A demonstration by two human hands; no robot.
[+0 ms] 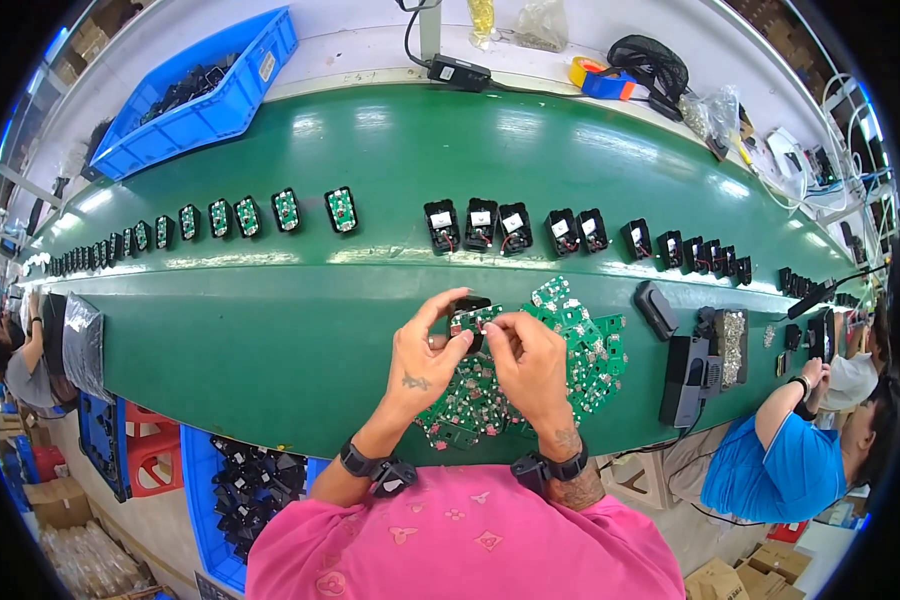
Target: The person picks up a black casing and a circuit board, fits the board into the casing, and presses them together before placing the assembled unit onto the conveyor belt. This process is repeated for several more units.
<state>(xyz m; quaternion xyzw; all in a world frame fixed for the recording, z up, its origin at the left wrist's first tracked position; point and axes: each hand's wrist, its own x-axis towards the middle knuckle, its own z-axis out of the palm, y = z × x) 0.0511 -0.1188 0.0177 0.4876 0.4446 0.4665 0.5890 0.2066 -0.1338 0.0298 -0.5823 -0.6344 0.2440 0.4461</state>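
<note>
one black case (479,302) is held over the table (270,345) by the left hand (425,348), its board (466,320) pinched by the right hand (530,365); left cases (247,216) look fitted; right cases (563,232) and loose boards (595,350) seem undone.

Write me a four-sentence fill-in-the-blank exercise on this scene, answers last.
1. The left hand holds a small ____ case, and the right hand is close beside it.
2. Loose circuit boards lie piled on a table whose top is ____.
3. The blue crate at the table's far edge stands on the person's ____ side.
4. The person's own shirt is ____.

Missing words: black; green; left; pink.
</note>
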